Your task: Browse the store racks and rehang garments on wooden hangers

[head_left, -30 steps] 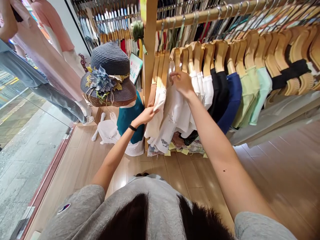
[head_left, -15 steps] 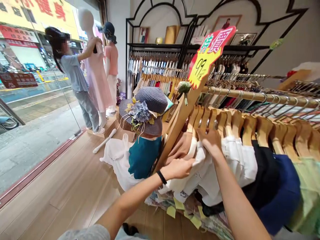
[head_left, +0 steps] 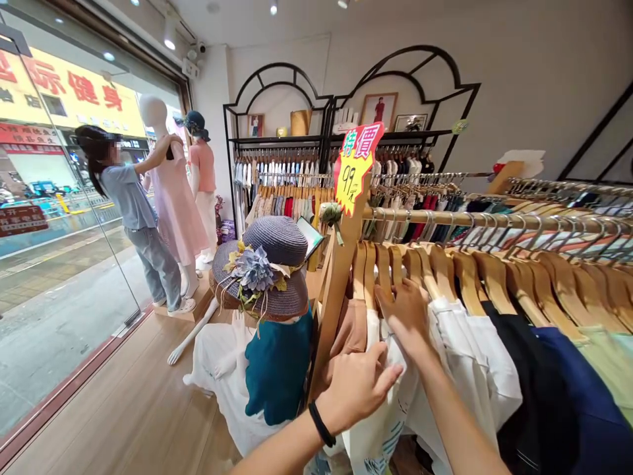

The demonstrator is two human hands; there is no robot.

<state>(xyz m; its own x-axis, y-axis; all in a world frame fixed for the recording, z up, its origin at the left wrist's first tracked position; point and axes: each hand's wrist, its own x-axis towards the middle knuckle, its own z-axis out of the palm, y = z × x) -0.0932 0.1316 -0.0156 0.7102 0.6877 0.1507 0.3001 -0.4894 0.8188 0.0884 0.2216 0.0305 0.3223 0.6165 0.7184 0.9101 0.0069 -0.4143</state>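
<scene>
A row of clothes on wooden hangers hangs from a rail in front of me. My right hand is among the hangers at the rail's left end, its fingers closed around the neck of a wooden hanger, partly hidden. From it hangs a white shirt with a blue-green print low on its front. My left hand, with a black band at the wrist, lies in front of this shirt, thumb and forefinger apart. A brown garment hangs to the left, more white tops to the right.
A straw hat with a blue flower tops a teal garment left of the rail post. A 99 price sign is fixed on the post. Further left, another person touches a mannequin in a pink dress.
My left hand has opened from its pinch on the white cloth. My right hand stays at the hangers. More of the printed shirt front shows, and my view has tilted up.
</scene>
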